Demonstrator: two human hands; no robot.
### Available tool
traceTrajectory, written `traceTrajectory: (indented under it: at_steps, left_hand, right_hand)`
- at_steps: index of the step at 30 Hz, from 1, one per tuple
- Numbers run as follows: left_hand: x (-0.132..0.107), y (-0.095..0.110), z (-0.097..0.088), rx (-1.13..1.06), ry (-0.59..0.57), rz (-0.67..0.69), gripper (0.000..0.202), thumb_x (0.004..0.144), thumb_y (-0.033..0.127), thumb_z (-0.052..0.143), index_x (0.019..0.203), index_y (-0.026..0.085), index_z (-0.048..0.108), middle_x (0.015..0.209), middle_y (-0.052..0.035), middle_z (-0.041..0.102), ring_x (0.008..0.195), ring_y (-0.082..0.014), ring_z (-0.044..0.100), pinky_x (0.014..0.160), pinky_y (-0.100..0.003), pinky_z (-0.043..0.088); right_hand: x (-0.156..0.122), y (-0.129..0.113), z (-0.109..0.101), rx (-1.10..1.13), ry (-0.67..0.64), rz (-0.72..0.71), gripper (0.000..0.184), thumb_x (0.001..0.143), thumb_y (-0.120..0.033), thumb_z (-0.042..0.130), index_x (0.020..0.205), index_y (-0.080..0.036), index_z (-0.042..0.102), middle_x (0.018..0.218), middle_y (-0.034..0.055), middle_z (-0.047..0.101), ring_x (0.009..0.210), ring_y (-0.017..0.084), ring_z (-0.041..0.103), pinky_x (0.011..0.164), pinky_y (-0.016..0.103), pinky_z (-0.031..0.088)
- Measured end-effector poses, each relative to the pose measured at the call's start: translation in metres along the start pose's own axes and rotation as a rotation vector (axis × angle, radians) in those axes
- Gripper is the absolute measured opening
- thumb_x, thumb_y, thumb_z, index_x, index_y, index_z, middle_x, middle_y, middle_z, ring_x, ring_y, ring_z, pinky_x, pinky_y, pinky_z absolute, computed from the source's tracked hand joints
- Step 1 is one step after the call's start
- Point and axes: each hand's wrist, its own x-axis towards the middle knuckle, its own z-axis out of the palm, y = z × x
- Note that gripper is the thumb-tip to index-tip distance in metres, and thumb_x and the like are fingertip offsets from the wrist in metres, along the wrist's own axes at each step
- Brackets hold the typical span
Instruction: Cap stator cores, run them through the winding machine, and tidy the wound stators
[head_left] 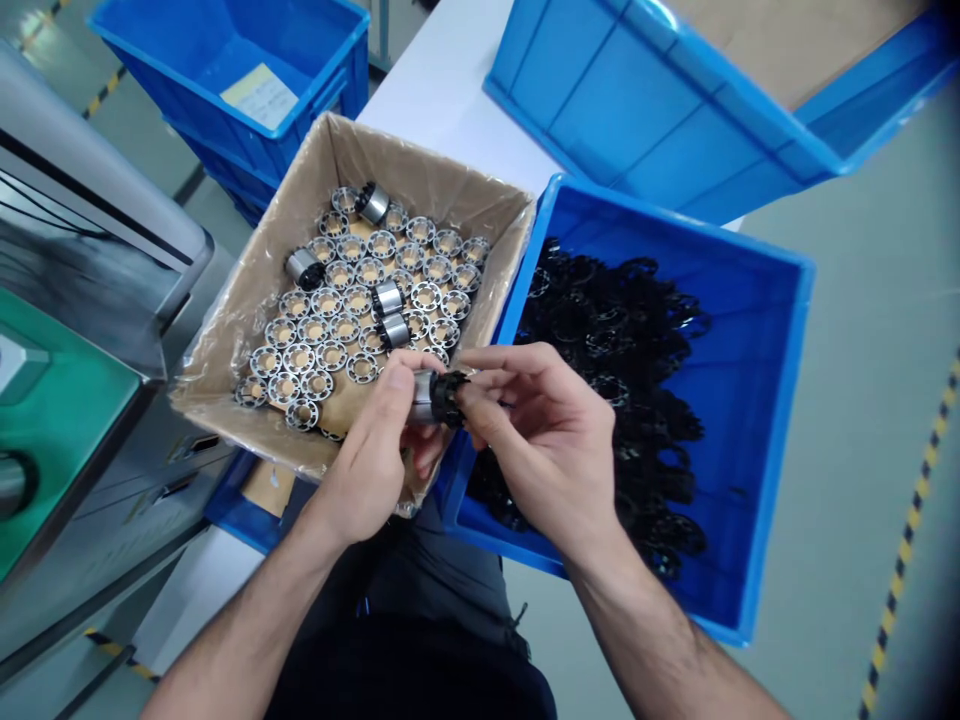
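Note:
My left hand (382,440) is closed around a silver metal cylinder (424,396), held tilted over the near right corner of a cardboard box (442,180). At the cylinder's right end sits a black toothed plastic ring (448,398). The fingers of my right hand (547,430) pinch that ring from the right. Inside the plastic-lined box stand rows of silver slotted metal rings (299,358). Several cylinders with black ends, such as one metal cylinder (388,298), lie on top of them. Under my right hand, a blue bin (742,400) holds a heap of black plastic rings (637,340).
Behind the blue bin stands a larger blue crate (600,90) with a brown sheet in it. Stacked blue crates (225,40) are at the back left, a paper inside the top one. A machine with a green top (67,420) borders the left side.

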Motion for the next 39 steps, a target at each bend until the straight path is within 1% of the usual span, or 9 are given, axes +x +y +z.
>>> traceTrajectory:
  at_steps: [7,11,16,21,25,29,32,36,39]
  left_hand:
    - [-0.002,0.001,0.0,0.047,-0.027,-0.018,0.052,0.121,0.074,0.047,0.137,0.028,0.064,0.068,0.0056,0.051,0.057,-0.0142,0.049,0.055,-0.026,0.045]
    - [-0.003,0.001,0.0,0.069,-0.03,-0.022,0.053,0.12,0.075,0.049,0.139,0.028,0.064,0.073,0.0044,0.053,0.06,-0.0141,0.05,0.056,-0.026,0.046]
    - [-0.001,0.004,-0.003,-0.02,-0.085,-0.02,0.05,0.121,0.069,0.051,0.145,0.028,0.067,0.091,0.0,0.067,0.069,-0.0149,0.061,0.063,-0.027,0.054]
    - [-0.003,0.008,-0.008,-0.103,-0.122,0.028,0.049,0.123,0.063,0.052,0.149,0.027,0.071,0.098,-0.0021,0.072,0.075,-0.0159,0.066,0.069,-0.028,0.058]
    - [-0.004,0.004,-0.007,-0.093,-0.126,0.053,0.05,0.124,0.064,0.046,0.147,0.026,0.071,0.105,-0.0032,0.075,0.083,-0.018,0.072,0.081,-0.031,0.063]
    - [-0.003,0.003,-0.009,-0.017,-0.171,0.1,0.047,0.126,0.059,0.043,0.15,0.027,0.068,0.119,-0.0056,0.076,0.101,-0.021,0.074,0.1,-0.036,0.062]
    - [-0.007,0.02,-0.024,0.201,-0.124,0.177,0.042,0.125,0.055,0.047,0.151,0.028,0.066,0.132,-0.0073,0.07,0.113,-0.0226,0.069,0.1,-0.035,0.059]
    - [-0.016,0.057,-0.057,0.931,0.062,0.224,0.035,0.125,0.047,0.046,0.146,0.025,0.064,0.132,-0.0088,0.068,0.117,-0.0267,0.066,0.108,-0.042,0.054]
    - [-0.02,0.068,-0.072,1.313,-0.075,0.084,0.034,0.122,0.042,0.048,0.146,0.024,0.064,0.134,-0.0102,0.068,0.12,-0.0316,0.069,0.112,-0.051,0.055]
  right_hand:
    - [-0.002,0.007,0.001,-0.05,0.006,-0.036,0.027,0.097,-0.007,0.074,0.107,-0.027,0.09,0.092,-0.0022,0.083,0.064,0.008,0.062,0.055,0.021,0.051]
    - [-0.006,0.015,0.006,-0.071,0.059,-0.073,0.02,0.098,-0.007,0.075,0.099,-0.025,0.084,0.09,-0.0022,0.08,0.061,0.009,0.058,0.052,0.023,0.048]
    - [-0.008,0.021,0.009,-0.189,0.049,-0.296,0.02,0.105,-0.009,0.073,0.109,-0.027,0.082,0.106,0.0028,0.077,0.1,0.019,0.074,0.077,0.032,0.063]
    - [-0.01,0.016,0.012,-0.213,0.015,-0.333,0.023,0.106,-0.006,0.07,0.111,-0.027,0.077,0.097,-0.0006,0.074,0.088,0.018,0.073,0.084,0.038,0.061]
    - [-0.009,0.009,0.014,-0.233,0.012,-0.345,0.022,0.104,-0.005,0.07,0.105,-0.026,0.075,0.089,-0.0019,0.07,0.08,0.016,0.068,0.077,0.036,0.058]
    - [-0.007,0.005,0.012,-0.361,0.044,-0.418,0.02,0.101,-0.006,0.072,0.101,-0.025,0.079,0.095,0.0018,0.069,0.091,0.019,0.07,0.078,0.035,0.058]
    - [-0.003,0.005,0.004,-0.447,-0.023,-0.399,0.019,0.104,-0.014,0.074,0.113,-0.027,0.086,0.117,0.0081,0.072,0.114,0.025,0.073,0.091,0.041,0.064]
    - [0.01,0.002,-0.016,-0.511,-0.116,-0.342,0.029,0.11,-0.024,0.072,0.135,-0.029,0.084,0.125,0.01,0.077,0.117,0.028,0.074,0.1,0.048,0.065]
    - [0.028,0.003,-0.021,-0.592,-0.133,-0.354,0.029,0.108,-0.023,0.074,0.135,-0.028,0.083,0.117,0.0087,0.079,0.106,0.027,0.075,0.098,0.049,0.066]
